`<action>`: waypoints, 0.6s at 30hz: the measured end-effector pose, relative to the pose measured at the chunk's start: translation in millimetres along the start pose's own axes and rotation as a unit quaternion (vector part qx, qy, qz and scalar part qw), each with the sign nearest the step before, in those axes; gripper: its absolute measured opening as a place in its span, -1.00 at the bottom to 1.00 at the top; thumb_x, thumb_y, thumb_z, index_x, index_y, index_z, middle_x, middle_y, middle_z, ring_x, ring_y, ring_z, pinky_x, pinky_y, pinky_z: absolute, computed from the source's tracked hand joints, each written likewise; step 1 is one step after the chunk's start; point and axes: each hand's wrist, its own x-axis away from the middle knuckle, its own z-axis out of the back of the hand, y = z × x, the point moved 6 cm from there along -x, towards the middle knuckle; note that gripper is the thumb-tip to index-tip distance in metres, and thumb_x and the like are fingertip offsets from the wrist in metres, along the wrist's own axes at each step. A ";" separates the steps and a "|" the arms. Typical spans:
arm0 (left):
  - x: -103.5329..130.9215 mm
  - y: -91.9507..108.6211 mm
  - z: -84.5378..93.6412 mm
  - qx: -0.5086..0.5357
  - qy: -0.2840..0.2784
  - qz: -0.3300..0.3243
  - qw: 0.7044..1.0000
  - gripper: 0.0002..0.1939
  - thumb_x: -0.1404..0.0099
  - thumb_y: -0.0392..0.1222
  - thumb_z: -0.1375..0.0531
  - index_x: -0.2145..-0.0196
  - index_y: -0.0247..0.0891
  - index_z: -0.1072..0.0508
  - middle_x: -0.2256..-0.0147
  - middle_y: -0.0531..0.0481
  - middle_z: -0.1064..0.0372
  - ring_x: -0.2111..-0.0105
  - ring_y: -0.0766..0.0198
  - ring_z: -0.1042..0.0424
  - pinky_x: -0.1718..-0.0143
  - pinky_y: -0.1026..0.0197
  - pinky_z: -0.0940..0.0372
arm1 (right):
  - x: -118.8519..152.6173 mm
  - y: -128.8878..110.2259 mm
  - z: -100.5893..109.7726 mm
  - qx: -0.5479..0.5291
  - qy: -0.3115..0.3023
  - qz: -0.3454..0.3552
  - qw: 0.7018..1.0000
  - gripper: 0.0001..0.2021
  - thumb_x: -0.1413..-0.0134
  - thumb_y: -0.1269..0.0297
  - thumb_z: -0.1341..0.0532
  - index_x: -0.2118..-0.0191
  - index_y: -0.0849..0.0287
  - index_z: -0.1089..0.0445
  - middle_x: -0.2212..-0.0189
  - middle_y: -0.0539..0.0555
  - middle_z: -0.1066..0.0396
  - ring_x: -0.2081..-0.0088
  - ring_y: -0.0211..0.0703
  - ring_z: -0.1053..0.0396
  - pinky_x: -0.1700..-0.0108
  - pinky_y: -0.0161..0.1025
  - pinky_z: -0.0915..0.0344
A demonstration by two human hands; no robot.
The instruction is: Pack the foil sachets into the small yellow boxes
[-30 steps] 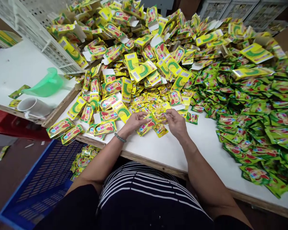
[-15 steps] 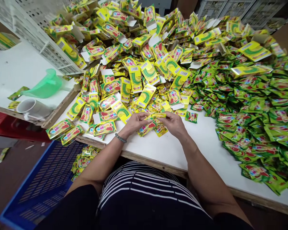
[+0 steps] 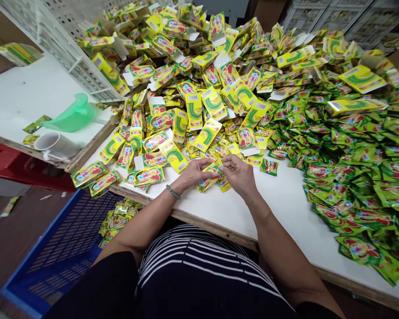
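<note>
My left hand, with a beaded bracelet at the wrist, is closed on a small yellow-and-green candy box just above the white table's front part. The fingers of my right hand are curled and pinched at the right end of that same box. Partly hidden beneath the hands lies a yellow packet. A single green candy sachet rests to the right of my right hand. Beyond my hands spreads a heap of candy boxes, some with flaps up.
Green sachets are piled on the right of the table. At left stand a green scoop, a white mug and a white crate. A blue crate holding sachets sits below the table's left edge.
My right hand's fingers have curled in and risen slightly at the box's end. My left hand keeps its hold on the box. The whole view has shifted a little.
</note>
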 end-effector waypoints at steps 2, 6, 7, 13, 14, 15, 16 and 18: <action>0.7 1.2 0.6 -0.001 0.006 0.001 1.000 -0.51 0.17 -0.13 -0.46 0.25 -0.35 -0.54 0.49 0.03 -0.42 0.43 0.28 -0.40 0.41 0.29 -0.28 | 2.0 -4.3 -1.6 0.007 -0.001 0.002 1.000 -0.78 0.03 0.13 -0.28 0.25 0.07 -0.36 0.47 -0.01 -0.49 0.41 -0.13 -0.44 0.30 -0.16 -0.38; 0.5 2.9 0.0 0.020 0.000 -0.004 1.000 -0.53 0.17 -0.14 -0.46 0.26 -0.35 -0.54 0.49 0.04 -0.40 0.44 0.30 -0.39 0.40 0.29 -0.27 | 4.3 -8.4 -1.8 0.034 0.020 -0.001 0.999 -0.77 -0.03 0.17 -0.24 0.17 0.06 -0.33 0.40 0.01 -0.52 0.36 -0.10 -0.47 0.24 -0.14 -0.37; 0.4 3.0 0.0 0.027 -0.001 -0.004 1.000 -0.53 0.18 -0.14 -0.47 0.27 -0.35 -0.54 0.49 0.04 -0.40 0.44 0.30 -0.39 0.40 0.29 -0.27 | 4.5 -9.4 -3.6 0.046 0.014 0.004 0.999 -0.79 -0.04 0.19 -0.22 0.17 0.06 -0.32 0.40 0.00 -0.52 0.36 -0.10 -0.47 0.24 -0.14 -0.36; 0.7 5.4 0.4 0.068 0.004 0.000 0.998 -0.53 0.17 -0.12 -0.46 0.29 -0.37 -0.52 0.41 0.00 -0.45 0.40 0.32 -0.40 0.34 0.29 -0.29 | 6.3 -20.8 -3.2 0.031 0.025 0.061 0.997 -0.76 -0.10 0.19 -0.18 0.11 0.09 -0.27 0.35 0.02 -0.51 0.32 -0.13 -0.44 0.20 -0.14 -0.35; 0.6 5.7 0.0 0.077 0.003 -0.002 0.997 -0.53 0.17 -0.11 -0.46 0.29 -0.37 -0.52 0.39 0.00 -0.45 0.40 0.34 -0.39 0.33 0.29 -0.29 | 6.9 -22.6 -0.6 0.035 0.045 0.065 0.996 -0.74 -0.09 0.18 -0.20 0.09 0.10 -0.27 0.33 0.03 -0.51 0.30 -0.13 -0.44 0.17 -0.13 -0.35; 0.5 5.6 -0.3 0.085 0.003 -0.004 0.996 -0.54 0.17 -0.10 -0.46 0.30 -0.37 -0.52 0.37 0.00 -0.46 0.40 0.35 -0.39 0.33 0.29 -0.29 | 7.5 -23.9 0.1 0.045 0.053 0.065 0.995 -0.72 -0.09 0.18 -0.20 0.08 0.09 -0.27 0.33 0.03 -0.52 0.30 -0.12 -0.45 0.16 -0.13 -0.35; 0.4 5.2 -0.6 0.089 0.003 -0.005 0.996 -0.54 0.17 -0.09 -0.46 0.30 -0.36 -0.51 0.37 0.00 -0.46 0.41 0.36 -0.38 0.33 0.29 -0.28 | 7.8 -24.6 -2.0 0.059 0.045 0.061 0.995 -0.73 -0.09 0.18 -0.19 0.07 0.08 -0.28 0.33 0.03 -0.53 0.31 -0.11 -0.45 0.17 -0.12 -0.35; 0.6 3.5 -1.3 0.086 0.001 -0.005 0.996 -0.54 0.18 -0.09 -0.46 0.32 -0.36 -0.50 0.38 0.01 -0.45 0.42 0.37 -0.37 0.36 0.31 -0.26 | 8.4 -25.0 -10.5 0.094 0.004 0.057 0.994 -0.74 -0.12 0.21 -0.15 0.06 0.05 -0.29 0.37 0.02 -0.54 0.34 -0.08 -0.46 0.22 -0.11 -0.35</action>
